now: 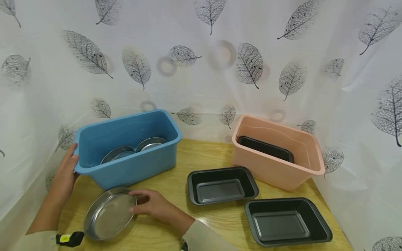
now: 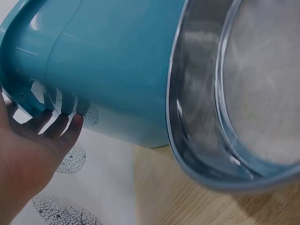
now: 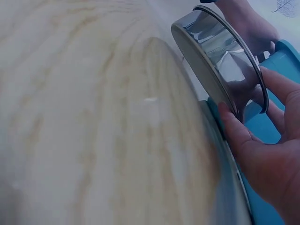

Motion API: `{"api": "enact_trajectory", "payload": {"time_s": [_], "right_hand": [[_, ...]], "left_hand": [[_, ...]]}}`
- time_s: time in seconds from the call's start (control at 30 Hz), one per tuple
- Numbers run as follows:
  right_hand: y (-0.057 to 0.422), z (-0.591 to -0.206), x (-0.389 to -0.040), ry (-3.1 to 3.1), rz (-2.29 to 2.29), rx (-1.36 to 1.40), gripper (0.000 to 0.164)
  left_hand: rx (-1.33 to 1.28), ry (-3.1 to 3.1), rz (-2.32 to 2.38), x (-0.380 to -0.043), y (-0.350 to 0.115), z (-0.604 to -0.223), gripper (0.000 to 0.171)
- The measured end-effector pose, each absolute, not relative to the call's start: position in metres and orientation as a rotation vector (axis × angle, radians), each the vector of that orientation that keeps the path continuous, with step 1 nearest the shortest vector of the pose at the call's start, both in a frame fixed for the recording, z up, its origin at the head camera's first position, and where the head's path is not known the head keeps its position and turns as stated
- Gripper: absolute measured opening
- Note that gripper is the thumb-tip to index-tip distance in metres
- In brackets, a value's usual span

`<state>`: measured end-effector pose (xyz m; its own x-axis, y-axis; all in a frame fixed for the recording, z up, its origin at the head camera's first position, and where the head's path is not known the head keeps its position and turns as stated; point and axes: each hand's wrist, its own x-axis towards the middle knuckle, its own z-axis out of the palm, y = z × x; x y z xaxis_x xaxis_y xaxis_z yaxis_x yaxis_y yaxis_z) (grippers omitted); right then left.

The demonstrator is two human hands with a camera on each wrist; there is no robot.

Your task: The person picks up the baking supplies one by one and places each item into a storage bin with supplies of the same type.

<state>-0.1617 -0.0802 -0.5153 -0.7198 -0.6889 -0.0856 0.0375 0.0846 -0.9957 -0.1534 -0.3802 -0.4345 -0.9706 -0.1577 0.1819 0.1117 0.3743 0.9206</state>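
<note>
My right hand [image 1: 157, 206] pinches the right edge of a round silver cake pan [image 1: 111, 216], thumb on one side and fingers on the other. The pan is tilted above the table, in front of a blue plastic bin [image 1: 135, 167]; its shiny side wall [image 3: 225, 44] shows in the right wrist view. At the bin's left end my left hand [image 1: 64, 172] grips the rim; in the left wrist view its fingertips [image 2: 75, 123] touch the bin's outer wall. Two more round pans, a left one [image 1: 117, 153] and a right one [image 1: 152, 142], lie inside the bin.
Toward the right, two dark loaf pans, a rear one [image 1: 221, 190] and a front one [image 1: 284, 223], sit on the wood-grain table [image 1: 201, 153]. Behind them stands a pink bin [image 1: 267, 164] with another dark loaf pan [image 1: 265, 149] inside. A leaf-print curtain [image 1: 201, 83] surrounds the table.
</note>
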Motion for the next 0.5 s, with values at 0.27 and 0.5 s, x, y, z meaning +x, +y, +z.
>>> {"api": "enact_trajectory", "payload": {"time_s": [0.27, 0.5], "right_hand": [[-0.068, -0.500, -0.165, 1.855, -1.673, -0.665, 0.044], [-0.054, -0.481, -0.169, 1.869, -1.670, -0.728, 0.045]], "left_hand": [[0.046, -2.395, -1.644, -0.156, -0.381, -0.436, 0.055], [0.078, -2.398, -1.654, -0.157, -0.382, -0.436, 0.056]]}}
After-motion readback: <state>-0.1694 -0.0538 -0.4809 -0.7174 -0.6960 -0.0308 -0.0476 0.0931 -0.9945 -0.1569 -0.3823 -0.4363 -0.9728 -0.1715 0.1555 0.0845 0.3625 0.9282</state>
